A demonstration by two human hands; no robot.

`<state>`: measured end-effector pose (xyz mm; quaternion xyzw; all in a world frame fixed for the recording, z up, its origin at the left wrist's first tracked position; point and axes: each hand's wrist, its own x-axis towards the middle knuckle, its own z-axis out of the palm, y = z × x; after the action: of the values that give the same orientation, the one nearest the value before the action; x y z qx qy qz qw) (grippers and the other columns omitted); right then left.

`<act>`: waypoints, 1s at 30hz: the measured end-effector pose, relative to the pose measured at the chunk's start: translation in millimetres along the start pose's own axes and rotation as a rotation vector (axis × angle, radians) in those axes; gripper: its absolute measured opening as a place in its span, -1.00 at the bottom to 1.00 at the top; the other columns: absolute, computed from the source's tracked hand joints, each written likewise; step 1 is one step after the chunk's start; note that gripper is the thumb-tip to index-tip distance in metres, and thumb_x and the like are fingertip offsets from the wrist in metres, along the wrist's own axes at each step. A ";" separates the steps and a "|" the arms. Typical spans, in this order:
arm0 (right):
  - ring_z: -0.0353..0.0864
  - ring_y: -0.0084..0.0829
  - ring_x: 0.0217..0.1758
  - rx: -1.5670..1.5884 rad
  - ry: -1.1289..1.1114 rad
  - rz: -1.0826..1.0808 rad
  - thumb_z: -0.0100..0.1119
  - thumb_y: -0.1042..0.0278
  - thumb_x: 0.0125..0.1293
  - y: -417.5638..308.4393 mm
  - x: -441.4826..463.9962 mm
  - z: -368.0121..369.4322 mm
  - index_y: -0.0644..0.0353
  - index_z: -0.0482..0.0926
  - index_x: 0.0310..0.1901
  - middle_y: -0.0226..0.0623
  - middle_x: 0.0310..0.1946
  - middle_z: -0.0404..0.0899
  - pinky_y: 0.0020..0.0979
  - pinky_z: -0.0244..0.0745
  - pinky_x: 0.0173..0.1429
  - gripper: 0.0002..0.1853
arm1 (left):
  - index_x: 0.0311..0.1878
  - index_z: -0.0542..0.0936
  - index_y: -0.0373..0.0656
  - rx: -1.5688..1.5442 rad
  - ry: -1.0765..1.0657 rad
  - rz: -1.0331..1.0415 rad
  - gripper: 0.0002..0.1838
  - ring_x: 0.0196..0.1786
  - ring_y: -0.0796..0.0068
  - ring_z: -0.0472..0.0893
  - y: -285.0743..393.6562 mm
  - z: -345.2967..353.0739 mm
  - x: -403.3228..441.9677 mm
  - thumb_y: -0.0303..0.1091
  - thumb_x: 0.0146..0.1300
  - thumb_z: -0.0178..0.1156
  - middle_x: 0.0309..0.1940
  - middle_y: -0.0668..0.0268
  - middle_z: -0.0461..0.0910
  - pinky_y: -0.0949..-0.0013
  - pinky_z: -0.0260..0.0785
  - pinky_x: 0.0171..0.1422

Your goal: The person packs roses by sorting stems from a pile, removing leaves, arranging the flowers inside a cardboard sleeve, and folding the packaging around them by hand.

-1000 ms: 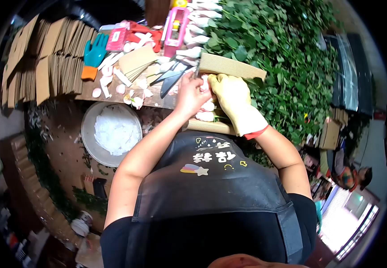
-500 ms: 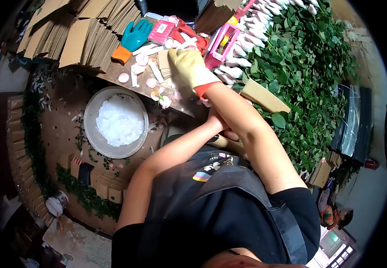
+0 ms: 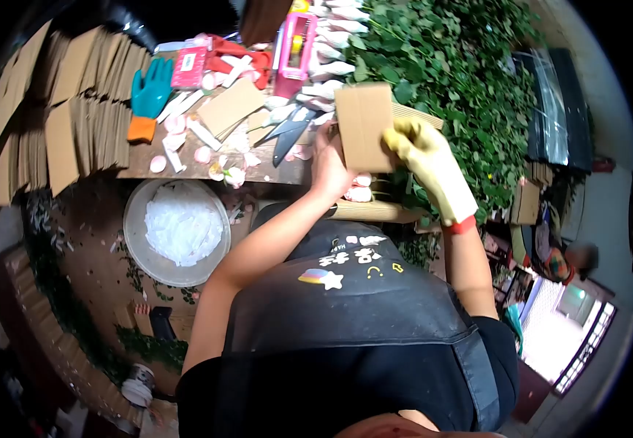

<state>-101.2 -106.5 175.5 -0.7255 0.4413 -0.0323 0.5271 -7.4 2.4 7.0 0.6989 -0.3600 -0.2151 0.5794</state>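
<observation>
My right hand (image 3: 420,146), in a pale yellow glove with a red cuff, pinches the right edge of a flat cardboard piece (image 3: 365,125). My bare left hand (image 3: 329,166) is at the left edge of that piece; its fingers are mostly hidden behind it. Just below are pink rose heads (image 3: 359,191) and a rolled edge of corrugated cardboard (image 3: 375,212). Another corrugated strip (image 3: 417,115) shows behind the gloved fingers. Scissors (image 3: 291,133) lie on the table left of my bare hand, beside loose cardboard pieces (image 3: 232,108).
Cardboard stacks (image 3: 64,139) stand at the left, near a teal and orange glove (image 3: 152,95). A pink tape dispenser (image 3: 296,47) adjoins white-wrapped flower heads (image 3: 334,51) and leafy stems (image 3: 440,58). A tub (image 3: 132,252) of white strips stands below the table edge. A person (image 3: 556,263) is at far right.
My gloved right hand has moved from the small cardboard pile to the right, taking one piece with it. My arms are uncrossed, the scissors now show, and the view has shifted.
</observation>
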 end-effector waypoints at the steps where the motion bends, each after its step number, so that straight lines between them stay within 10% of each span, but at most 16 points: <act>1: 0.57 -0.70 -0.28 0.072 0.012 0.093 0.32 0.21 0.55 25.5 -14.4 -10.9 0.28 0.65 0.08 -0.52 -0.29 0.66 -0.57 0.57 -0.16 -0.71 | 0.15 0.66 -0.19 -0.035 0.003 -0.107 -0.51 0.53 -0.11 0.36 3.1 0.9 -3.4 -0.27 0.17 0.51 0.49 -0.07 0.32 0.03 0.32 0.56; 3: 0.54 -0.73 -0.31 0.108 0.041 0.243 0.35 0.28 0.53 61.2 -32.7 -10.2 0.26 0.63 0.05 -0.56 -0.31 0.62 -0.58 0.56 -0.21 -0.76 | 0.13 0.61 -0.24 0.011 -0.079 -0.128 -0.54 0.62 -0.21 0.23 -1.9 0.6 -7.7 -0.28 0.22 0.50 0.46 -0.28 0.27 0.01 0.20 0.63; 8: 0.55 -0.71 -0.38 0.232 0.063 0.376 0.37 0.31 0.52 77.4 -26.3 3.5 0.23 0.58 -0.05 -0.55 -0.34 0.59 -0.58 0.59 -0.26 -0.80 | 0.19 0.54 -0.21 -0.228 0.046 -0.120 -0.56 0.52 0.06 0.39 -22.6 -11.9 -14.2 -0.31 0.34 0.45 0.38 -0.04 0.41 0.14 0.39 0.45; 9: 0.56 -0.70 -0.40 0.231 0.059 0.360 0.36 0.31 0.53 74.8 -25.2 6.1 0.23 0.58 -0.06 -0.55 -0.35 0.58 -0.58 0.59 -0.29 -0.80 | 0.15 0.59 -0.18 -0.118 0.104 -0.056 -0.65 0.26 0.35 0.57 -14.9 -31.2 -13.9 -0.38 0.37 0.42 0.26 0.10 0.49 0.33 0.50 0.21; 12: 0.56 -0.68 -0.44 0.200 0.031 0.393 0.35 0.29 0.54 65.7 -26.4 7.0 0.24 0.56 -0.07 -0.52 -0.36 0.59 -0.59 0.58 -0.36 -0.79 | 0.04 0.66 -0.20 -0.137 -0.029 0.021 -0.78 -0.15 0.35 0.69 23.2 -63.4 -4.7 -0.46 0.36 0.36 -0.13 0.24 0.63 0.32 0.55 -0.03; 16: 0.57 -0.68 -0.47 0.317 -0.054 0.333 0.35 0.27 0.54 82.1 -21.1 4.9 0.22 0.54 -0.09 -0.49 -0.38 0.62 -0.60 0.56 -0.41 -0.78 | 0.21 0.59 -0.29 0.246 -0.532 0.525 -0.39 -0.04 -0.02 0.70 57.7 -49.7 25.4 -0.21 0.15 0.55 -0.10 0.03 0.68 0.09 0.57 0.08; 19: 0.58 -0.65 -0.49 0.151 -0.092 0.231 0.33 0.13 0.56 92.9 -18.6 3.8 0.19 0.58 -0.16 -0.46 -0.42 0.65 -0.52 0.54 -0.33 -0.71 | 0.23 0.42 -0.43 0.583 -0.724 0.396 0.01 0.04 -0.14 0.69 63.8 -24.5 31.7 -0.08 -0.22 0.76 -0.10 -0.09 0.67 0.00 0.57 0.15; 23: 0.65 -0.63 -0.47 -0.617 0.144 -0.324 0.24 -0.05 0.56 72.3 -55.4 -18.4 0.14 0.64 -0.29 -0.37 -0.47 0.73 -0.49 0.50 -0.31 -0.59 | 0.14 0.32 -0.36 0.669 -0.803 0.255 0.03 0.05 -0.21 0.69 78.0 -21.3 36.4 -0.07 -0.29 0.78 -0.11 -0.15 0.68 0.00 0.57 0.17; 26: 0.64 -0.64 -0.55 -0.059 -0.318 0.253 0.24 -0.05 0.56 65.5 -96.7 -50.1 0.15 0.68 -0.34 -0.41 -0.55 0.72 -0.51 0.55 -0.36 -0.57 | 0.21 0.29 -0.36 0.667 -0.844 0.176 0.10 0.08 -0.23 0.68 77.4 -19.4 42.1 -0.07 -0.30 0.79 -0.08 -0.19 0.68 0.01 0.56 0.18; 30: 0.81 -0.24 -0.25 -0.575 -0.441 0.263 0.26 0.04 0.52 179.0 -99.4 -51.3 0.23 0.73 -0.14 -0.13 -0.31 0.81 -0.32 0.71 -0.11 -0.65 | 0.39 0.23 -0.37 0.644 -0.848 0.164 0.23 0.14 -0.26 0.66 80.0 -22.8 42.4 -0.06 -0.29 0.79 -0.01 -0.24 0.67 -0.01 0.53 0.23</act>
<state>-296.5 -87.0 97.8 -0.7704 0.3977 0.3174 0.3841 16.2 -20.1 94.5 0.6625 -0.6636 -0.3112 0.1547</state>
